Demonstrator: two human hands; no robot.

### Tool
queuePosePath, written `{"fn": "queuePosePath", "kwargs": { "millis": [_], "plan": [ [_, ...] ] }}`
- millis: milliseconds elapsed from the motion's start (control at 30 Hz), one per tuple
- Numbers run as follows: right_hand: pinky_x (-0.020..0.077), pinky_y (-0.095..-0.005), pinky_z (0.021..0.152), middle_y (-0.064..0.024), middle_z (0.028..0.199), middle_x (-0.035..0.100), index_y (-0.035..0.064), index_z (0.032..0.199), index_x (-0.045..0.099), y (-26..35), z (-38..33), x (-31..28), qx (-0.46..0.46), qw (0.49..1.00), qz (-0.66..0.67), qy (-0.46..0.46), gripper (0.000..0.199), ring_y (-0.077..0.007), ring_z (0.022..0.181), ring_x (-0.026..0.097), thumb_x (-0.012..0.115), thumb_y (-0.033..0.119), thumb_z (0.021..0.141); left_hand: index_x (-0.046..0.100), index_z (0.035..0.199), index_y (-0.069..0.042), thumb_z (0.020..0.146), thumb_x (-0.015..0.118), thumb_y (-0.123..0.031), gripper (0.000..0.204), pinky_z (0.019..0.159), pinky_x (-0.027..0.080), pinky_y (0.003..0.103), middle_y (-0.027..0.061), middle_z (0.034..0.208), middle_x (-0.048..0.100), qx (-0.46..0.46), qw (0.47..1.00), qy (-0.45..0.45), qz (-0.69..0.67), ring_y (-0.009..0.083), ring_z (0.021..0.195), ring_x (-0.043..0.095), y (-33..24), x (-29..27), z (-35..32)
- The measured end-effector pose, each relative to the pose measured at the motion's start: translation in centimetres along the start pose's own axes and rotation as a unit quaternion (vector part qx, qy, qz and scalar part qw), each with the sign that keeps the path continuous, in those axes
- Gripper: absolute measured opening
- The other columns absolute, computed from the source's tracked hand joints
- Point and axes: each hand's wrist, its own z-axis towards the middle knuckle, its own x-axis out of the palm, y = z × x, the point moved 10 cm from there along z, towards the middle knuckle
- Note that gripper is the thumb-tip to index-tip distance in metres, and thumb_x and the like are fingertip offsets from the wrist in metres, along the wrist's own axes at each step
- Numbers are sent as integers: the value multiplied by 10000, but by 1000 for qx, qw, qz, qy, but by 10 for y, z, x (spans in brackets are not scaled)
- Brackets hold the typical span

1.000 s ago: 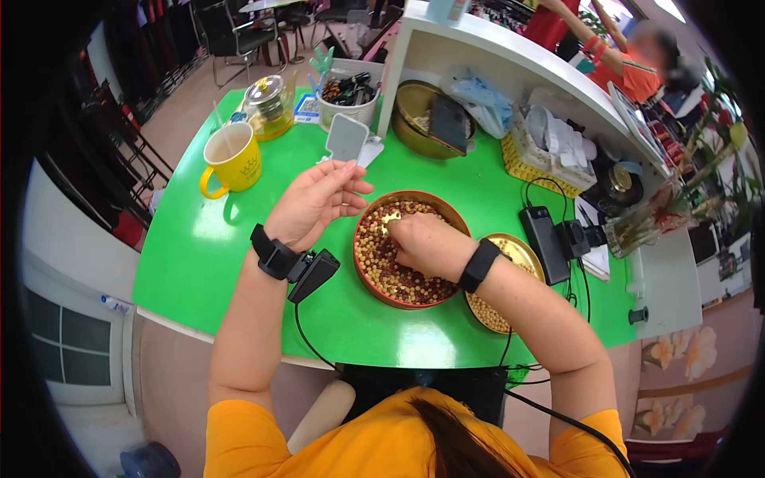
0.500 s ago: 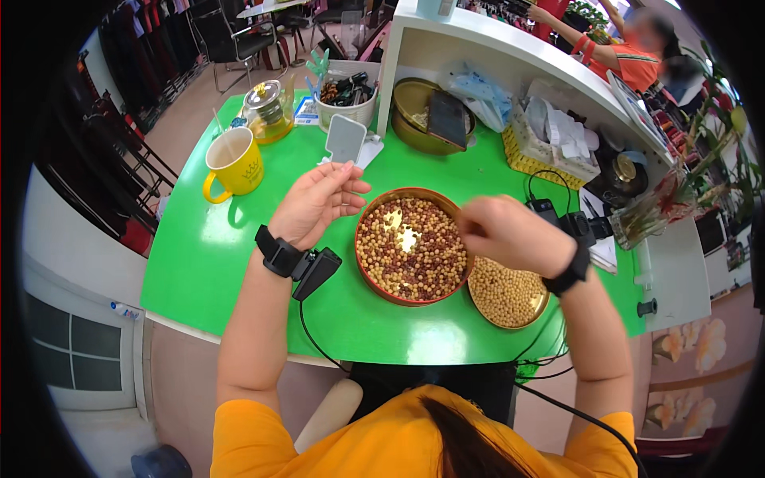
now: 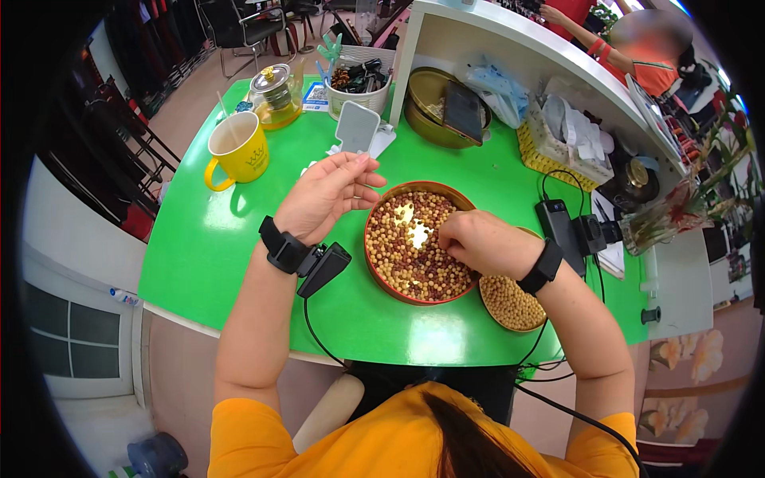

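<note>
A round brown tray (image 3: 374, 263) full of mixed red and tan beans (image 3: 406, 255) sits on the green table (image 3: 239, 263) before me. My right hand (image 3: 478, 241) rests inside it at the right side, fingers curled down into the beans. My left hand (image 3: 327, 195) hovers left of the tray's rim, fingers loosely bent, nothing visible in it. Under my right wrist lies a smaller round dish of tan beans (image 3: 510, 303), partly hidden by my arm. Both wrists carry black bands; a black box with a cable (image 3: 323, 268) hangs off the left one.
A yellow mug (image 3: 237, 149), a glass teapot (image 3: 275, 97), a white basket of clips (image 3: 358, 84), a phone stand (image 3: 356, 127) and a brass bowl (image 3: 434, 107) line the far side. A black device with cables (image 3: 562, 231) lies right. A person in orange stands behind the counter (image 3: 645, 56).
My right hand went out over the small dish of tan beans half a second ago, and is now back in the big tray. My left hand stayed near the rim.
</note>
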Motion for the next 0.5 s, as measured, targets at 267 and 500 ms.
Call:
{"fn": "queuePosePath", "kwargs": {
  "millis": [267, 500],
  "plan": [
    [486, -421, 704, -177, 742, 619, -4, 740, 607, -4, 3, 7, -3, 999, -39, -4, 69, -337, 765, 609, 547, 8, 709, 547, 1076, -20, 970, 459, -213, 237, 770, 488, 290, 79, 946, 624, 13, 1000, 9, 4, 144, 818, 596, -6, 3, -6],
    [488, -431, 717, -192, 749, 606, -13, 760, 585, 1, 3, 9, -18, 1000, 16, -9, 70, -351, 767, 606, 542, 15, 713, 546, 1078, -14, 971, 455, -210, 241, 772, 488, 287, 78, 951, 620, 12, 1000, 10, 5, 143, 818, 595, -5, 4, -5]
  ]
}}
